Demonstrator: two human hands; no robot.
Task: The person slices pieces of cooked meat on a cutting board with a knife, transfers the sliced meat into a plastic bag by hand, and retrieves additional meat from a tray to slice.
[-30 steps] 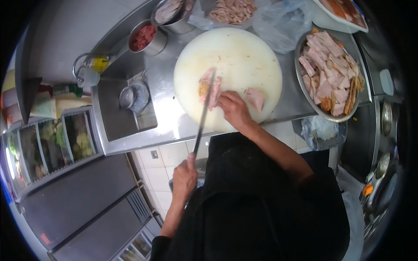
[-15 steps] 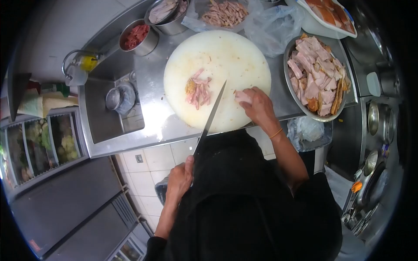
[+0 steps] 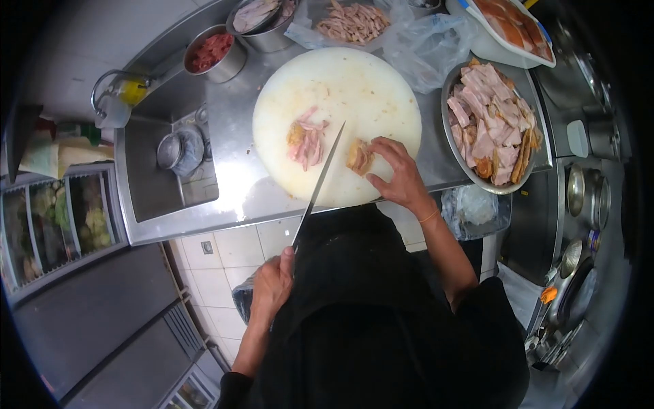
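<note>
My left hand is closed round the handle of a long knife, whose blade slants up over the round white cutting board. Its tip is near the middle of the board. On the board's right side lies a small chunk of cooked meat with a yellowish-brown face showing. My right hand is beside the chunk, thumb and fingers spread apart; the fingertips are at its right edge, and I cannot tell if they touch it. Left of the blade rests a small pile of sliced meat strips.
An oval metal bowl of meat pieces stands right of the board. Behind are a bag of meat strips, a pot of red meat and a white tray. A sink is at the left.
My right hand has opened from its grip on the meat chunk, which now shows its yellowish-brown face and sits slightly further left. The whole view has shifted slightly; the knife stays in my left hand.
</note>
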